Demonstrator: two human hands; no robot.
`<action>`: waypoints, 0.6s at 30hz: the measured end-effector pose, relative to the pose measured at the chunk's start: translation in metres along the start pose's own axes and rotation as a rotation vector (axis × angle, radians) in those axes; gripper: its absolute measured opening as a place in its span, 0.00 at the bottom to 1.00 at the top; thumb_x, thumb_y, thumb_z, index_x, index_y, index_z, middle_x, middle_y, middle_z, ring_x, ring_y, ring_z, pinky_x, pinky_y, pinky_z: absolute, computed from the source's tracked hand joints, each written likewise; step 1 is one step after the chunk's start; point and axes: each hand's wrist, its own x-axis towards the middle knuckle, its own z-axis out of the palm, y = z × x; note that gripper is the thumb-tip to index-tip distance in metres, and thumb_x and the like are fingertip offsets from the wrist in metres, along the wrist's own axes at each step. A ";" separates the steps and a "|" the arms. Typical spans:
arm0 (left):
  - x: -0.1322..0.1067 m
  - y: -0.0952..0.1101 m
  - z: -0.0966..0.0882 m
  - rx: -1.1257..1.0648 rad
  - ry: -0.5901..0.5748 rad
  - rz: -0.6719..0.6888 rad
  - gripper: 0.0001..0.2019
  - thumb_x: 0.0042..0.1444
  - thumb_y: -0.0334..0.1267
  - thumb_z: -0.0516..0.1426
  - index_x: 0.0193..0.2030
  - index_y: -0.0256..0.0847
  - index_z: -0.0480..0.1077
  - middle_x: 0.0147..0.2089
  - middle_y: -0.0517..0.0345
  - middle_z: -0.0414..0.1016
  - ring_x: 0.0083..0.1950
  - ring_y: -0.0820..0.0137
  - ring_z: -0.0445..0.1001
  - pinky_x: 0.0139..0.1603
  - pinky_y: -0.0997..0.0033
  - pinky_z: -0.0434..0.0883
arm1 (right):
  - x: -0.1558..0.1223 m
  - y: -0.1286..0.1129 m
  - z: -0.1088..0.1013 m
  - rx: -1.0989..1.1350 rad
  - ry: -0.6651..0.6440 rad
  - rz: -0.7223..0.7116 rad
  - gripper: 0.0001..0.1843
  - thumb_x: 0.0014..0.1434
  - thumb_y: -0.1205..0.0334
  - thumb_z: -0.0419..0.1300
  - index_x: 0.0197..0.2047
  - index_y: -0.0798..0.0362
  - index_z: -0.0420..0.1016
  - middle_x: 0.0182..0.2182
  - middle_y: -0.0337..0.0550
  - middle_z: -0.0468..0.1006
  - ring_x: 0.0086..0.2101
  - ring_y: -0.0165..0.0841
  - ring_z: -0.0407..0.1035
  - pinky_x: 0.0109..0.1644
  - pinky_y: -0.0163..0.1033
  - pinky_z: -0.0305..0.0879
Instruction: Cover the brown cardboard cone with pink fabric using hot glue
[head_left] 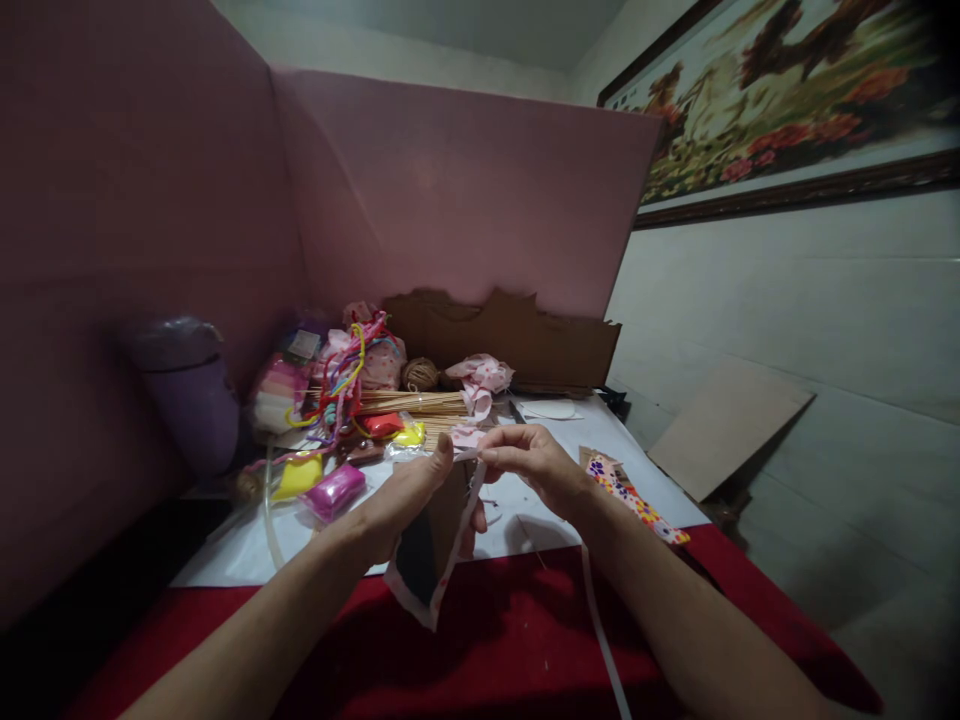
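At the far left a purple container (187, 395) stands against the pink partition (450, 190). Beside it lies a heap of craft things: coloured pipe cleaners (343, 380), a yellow packet (298, 476), a magenta packet (335, 491), a bundle of bamboo skewers (412, 403) and a ball of twine (420, 374).

The left hand (405, 495) is raised above the front edge of the white tabletop (247, 555). Its fingers are clamped around a small cardboard piece (448, 515), with the thumb on top. A pink-and-white fabric ribbon (469, 510) runs along the edge of this cardboard and down to its lower corner.

The right hand (532, 465) is just beside the left one. Its fingers are pressed together on the upper end of the ribbon, at the top of the cardboard. A white strip (600, 630) hangs below the right wrist, over the red cloth (510, 640).

Right of the hands a flower-patterned strip (634, 497) lies on the tabletop. Further right a cardboard sheet (724, 425) leans on the wall.
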 end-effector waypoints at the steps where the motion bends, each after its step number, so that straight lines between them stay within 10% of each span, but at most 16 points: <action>1: 0.001 -0.001 0.000 0.001 0.005 0.003 0.39 0.49 0.69 0.39 0.29 0.32 0.73 0.24 0.44 0.75 0.22 0.64 0.73 0.23 0.68 0.69 | 0.000 0.000 0.001 -0.012 0.008 -0.021 0.09 0.46 0.60 0.66 0.24 0.57 0.75 0.20 0.36 0.72 0.24 0.25 0.65 0.32 0.33 0.60; 18: 0.002 0.000 -0.002 -0.313 -0.062 -0.139 0.39 0.49 0.69 0.41 0.29 0.31 0.73 0.25 0.48 0.74 0.22 0.67 0.72 0.27 0.68 0.70 | -0.004 0.015 0.004 -0.782 0.138 -0.755 0.08 0.60 0.69 0.53 0.39 0.51 0.72 0.37 0.47 0.71 0.39 0.34 0.68 0.41 0.40 0.67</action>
